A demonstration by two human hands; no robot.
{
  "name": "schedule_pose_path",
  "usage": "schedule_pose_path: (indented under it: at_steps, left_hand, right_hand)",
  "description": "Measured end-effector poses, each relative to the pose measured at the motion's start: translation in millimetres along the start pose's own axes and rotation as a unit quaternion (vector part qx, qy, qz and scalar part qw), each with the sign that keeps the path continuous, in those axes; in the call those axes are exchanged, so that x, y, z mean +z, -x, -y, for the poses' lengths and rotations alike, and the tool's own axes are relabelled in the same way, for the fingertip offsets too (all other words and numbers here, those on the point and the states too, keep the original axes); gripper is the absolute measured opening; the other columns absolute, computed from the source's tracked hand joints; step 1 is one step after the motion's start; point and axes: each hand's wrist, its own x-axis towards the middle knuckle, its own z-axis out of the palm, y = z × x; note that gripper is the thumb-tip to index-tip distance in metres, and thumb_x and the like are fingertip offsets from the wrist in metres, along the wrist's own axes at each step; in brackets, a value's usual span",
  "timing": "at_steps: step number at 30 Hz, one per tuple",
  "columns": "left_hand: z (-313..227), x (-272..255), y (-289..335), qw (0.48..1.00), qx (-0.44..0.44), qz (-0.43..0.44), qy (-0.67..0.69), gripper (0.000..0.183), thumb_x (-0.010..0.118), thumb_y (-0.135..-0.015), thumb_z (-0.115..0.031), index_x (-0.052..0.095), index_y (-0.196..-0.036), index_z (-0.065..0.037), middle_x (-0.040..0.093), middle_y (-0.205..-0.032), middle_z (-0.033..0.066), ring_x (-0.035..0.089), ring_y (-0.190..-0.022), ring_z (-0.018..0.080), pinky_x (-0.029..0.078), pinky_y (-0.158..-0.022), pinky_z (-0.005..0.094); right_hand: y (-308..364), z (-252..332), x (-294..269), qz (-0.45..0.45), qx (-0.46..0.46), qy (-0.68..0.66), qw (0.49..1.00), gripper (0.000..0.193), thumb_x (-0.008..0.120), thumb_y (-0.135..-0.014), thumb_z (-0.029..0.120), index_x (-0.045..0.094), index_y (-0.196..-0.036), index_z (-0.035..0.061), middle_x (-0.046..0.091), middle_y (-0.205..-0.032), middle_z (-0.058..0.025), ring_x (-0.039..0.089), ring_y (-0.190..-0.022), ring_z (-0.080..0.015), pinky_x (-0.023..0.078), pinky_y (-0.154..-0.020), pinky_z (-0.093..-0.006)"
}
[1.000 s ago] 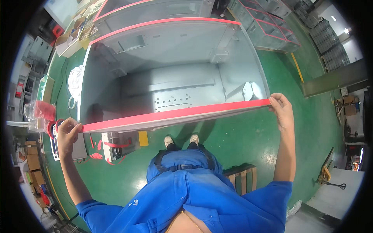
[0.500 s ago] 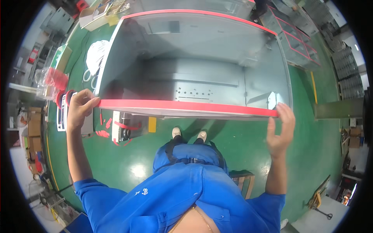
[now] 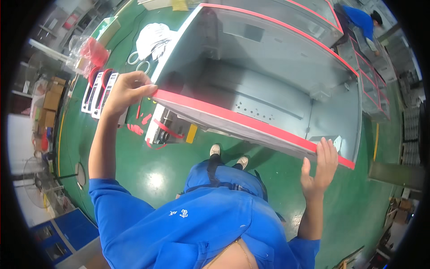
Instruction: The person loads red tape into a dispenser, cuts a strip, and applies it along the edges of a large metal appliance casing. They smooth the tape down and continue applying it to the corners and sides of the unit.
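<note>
A large grey sheet-metal cabinet [image 3: 286, 62] lies before me with its open side facing up, its rim edged in red. Along the near rim runs a strip of red tape [image 3: 233, 117]. My left hand [image 3: 127, 93] pinches the strip's left end at the near left corner, thumb and forefinger pressed together. On the right, my right hand [image 3: 320, 168] rests its fingertips on the taped rim, a little short of the near right corner. Its fingers are stretched out, the thumb apart and below the rim.
On the green floor at left stand white machines with red tape rolls [image 3: 99, 92], near white cloth [image 3: 154, 40] and scraps of red tape [image 3: 135, 129]. Under the near rim sits a taping machine [image 3: 166, 127]. A person in blue [image 3: 360, 22] bends by red-edged cabinets at far right.
The view has turned, so the cabinet now slants down to the right. My right hand has shifted left along the rim from the corner; my left hand keeps its pinch.
</note>
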Motion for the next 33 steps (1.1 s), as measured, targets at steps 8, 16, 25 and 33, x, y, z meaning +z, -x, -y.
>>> schedule_pose_path:
  at_steps: [8,16,25,33]
  left_hand:
    - [1,2,1,1.000,-0.001,-0.005,0.001,0.015,0.067,-0.076,-0.015,0.056,-0.073,-0.005,0.055,-0.064,-0.0035,0.038,-0.050,-0.0009,0.021,-0.041,0.0172]
    - [-8,1,1,1.000,-0.003,-0.006,-0.017,0.015,0.068,-0.074,-0.016,0.058,-0.072,-0.005,0.056,-0.065,-0.0030,0.043,-0.054,0.0003,0.025,-0.044,0.0174]
    - [-4,-2,-3,0.999,-0.029,0.012,-0.010,0.017,0.070,-0.072,-0.015,0.060,-0.075,-0.002,0.062,-0.070,0.0033,0.057,-0.067,0.0078,0.040,-0.057,0.0188]
    - [-2,-2,-3,1.000,-0.020,0.019,0.003,0.016,0.069,-0.073,-0.013,0.061,-0.077,0.000,0.064,-0.072,0.0063,0.061,-0.071,0.0106,0.045,-0.068,0.0223]
  right_hand:
    - [1,6,7,0.016,-0.021,0.013,1.000,0.053,0.061,-0.073,0.005,0.045,-0.122,-0.0019,0.049,-0.123,-0.0196,0.044,-0.118,-0.0370,0.032,-0.098,-0.0503]
    - [5,7,14,0.025,-0.032,0.021,0.999,0.051,0.059,-0.075,0.005,0.044,-0.123,-0.0025,0.048,-0.125,-0.0208,0.044,-0.118,-0.0369,0.030,-0.100,-0.0508]
    - [7,7,14,0.031,-0.031,0.029,0.999,0.051,0.058,-0.075,0.005,0.043,-0.123,-0.0032,0.047,-0.126,-0.0218,0.043,-0.118,-0.0371,0.029,-0.101,-0.0511]
    - [-9,32,22,0.027,-0.053,-0.004,0.998,0.051,0.060,-0.076,0.012,0.044,-0.122,-0.0037,0.046,-0.126,-0.0218,0.043,-0.118,-0.0384,0.029,-0.100,-0.0515]
